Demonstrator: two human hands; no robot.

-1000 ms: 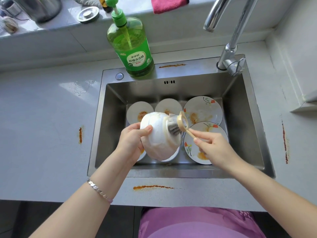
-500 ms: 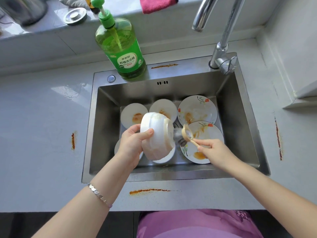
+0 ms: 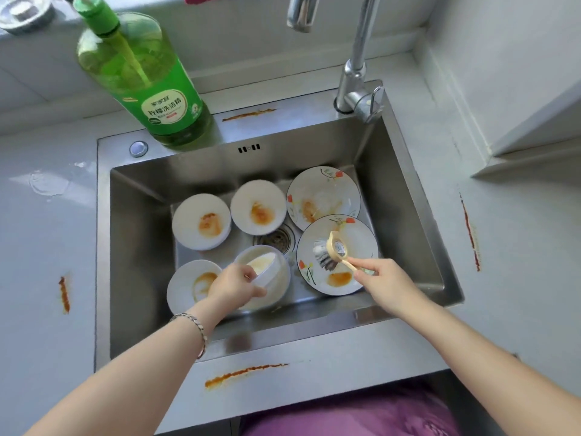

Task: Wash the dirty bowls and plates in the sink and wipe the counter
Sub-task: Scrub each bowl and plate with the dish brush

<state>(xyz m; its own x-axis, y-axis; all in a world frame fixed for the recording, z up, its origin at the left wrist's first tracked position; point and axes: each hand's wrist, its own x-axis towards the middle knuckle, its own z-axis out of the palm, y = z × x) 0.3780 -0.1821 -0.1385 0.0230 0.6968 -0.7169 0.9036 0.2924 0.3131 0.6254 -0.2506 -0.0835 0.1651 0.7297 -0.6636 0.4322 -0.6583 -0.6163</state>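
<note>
Early stage: my left hand [image 3: 234, 286] grips a bowl [image 3: 267, 280] low in the sink [image 3: 138, 240], my right hand [image 3: 385, 283] closed on the brush [image 3: 330, 251] over a plate [image 3: 358, 243]; other dishes remain stained, tabletop [image 3: 47, 247] streaks unwiped.

Stained white bowls [image 3: 201, 221] and floral plates [image 3: 323, 198] lie in the steel sink [image 3: 141, 247].
</note>
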